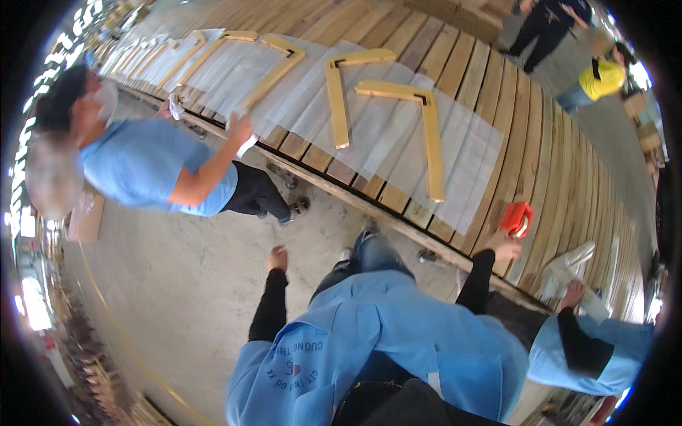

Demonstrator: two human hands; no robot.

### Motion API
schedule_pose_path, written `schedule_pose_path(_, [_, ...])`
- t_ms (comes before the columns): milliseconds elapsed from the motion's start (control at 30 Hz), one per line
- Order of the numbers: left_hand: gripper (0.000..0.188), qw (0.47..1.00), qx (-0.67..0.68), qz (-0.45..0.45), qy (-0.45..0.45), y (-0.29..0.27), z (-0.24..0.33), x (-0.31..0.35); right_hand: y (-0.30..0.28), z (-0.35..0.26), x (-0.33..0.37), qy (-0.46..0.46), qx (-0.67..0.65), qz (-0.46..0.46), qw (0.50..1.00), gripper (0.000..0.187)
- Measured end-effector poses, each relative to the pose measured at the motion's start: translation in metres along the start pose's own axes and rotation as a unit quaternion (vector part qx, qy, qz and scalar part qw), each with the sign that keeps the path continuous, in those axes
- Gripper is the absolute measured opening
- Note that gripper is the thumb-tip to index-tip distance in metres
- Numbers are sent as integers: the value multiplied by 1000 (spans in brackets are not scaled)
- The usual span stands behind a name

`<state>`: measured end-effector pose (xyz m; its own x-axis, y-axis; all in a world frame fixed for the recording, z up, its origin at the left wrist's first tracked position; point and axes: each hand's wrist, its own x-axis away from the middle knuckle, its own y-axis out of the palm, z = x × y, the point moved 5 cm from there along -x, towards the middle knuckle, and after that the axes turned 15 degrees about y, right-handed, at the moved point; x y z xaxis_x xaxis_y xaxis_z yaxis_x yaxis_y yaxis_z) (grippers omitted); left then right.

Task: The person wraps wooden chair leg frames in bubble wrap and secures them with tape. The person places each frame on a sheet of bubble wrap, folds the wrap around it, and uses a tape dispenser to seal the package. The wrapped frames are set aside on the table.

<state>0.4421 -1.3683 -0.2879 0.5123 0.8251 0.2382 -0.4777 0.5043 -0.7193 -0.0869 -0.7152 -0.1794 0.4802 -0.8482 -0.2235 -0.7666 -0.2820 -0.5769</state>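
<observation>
My right hand is closed on a red tape dispenser, over the near edge of the slatted wooden table. My left hand hangs low over the floor, its fingers curled, with nothing seen in it. Left of the dispenser lies a thin white wrapping sheet. An angled wooden piece rests on it, made of two joined bars with a dark fitting at the corner. Beside it is a second angled piece, and several more run along the table to the far left.
A co-worker in a blue shirt stands at the table on my left, hands over the sheets. Another co-worker's hand is close on my right, by clear plastic wrap. Two people stand beyond the table, near cardboard boxes.
</observation>
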Motion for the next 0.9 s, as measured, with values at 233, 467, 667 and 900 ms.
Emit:
schedule_pose_path(233, [19,973,156,19,169,111,255,-116,119,-100,111,-72,-20,-269,960,25])
schedule_pose_path(467, [22,953,183,20,242,139,367,-243,193,-154,180,-37,59,-396,916,24])
schedule_pose_path(667, [70,969,-44,24,241,176,428,-327,195,-168,180,-57,282,-339,896,59])
schedule_pose_path(900, [90,981,-126,-26,148,198,481,-387,241,-206,190,-172,389,-386,819,77])
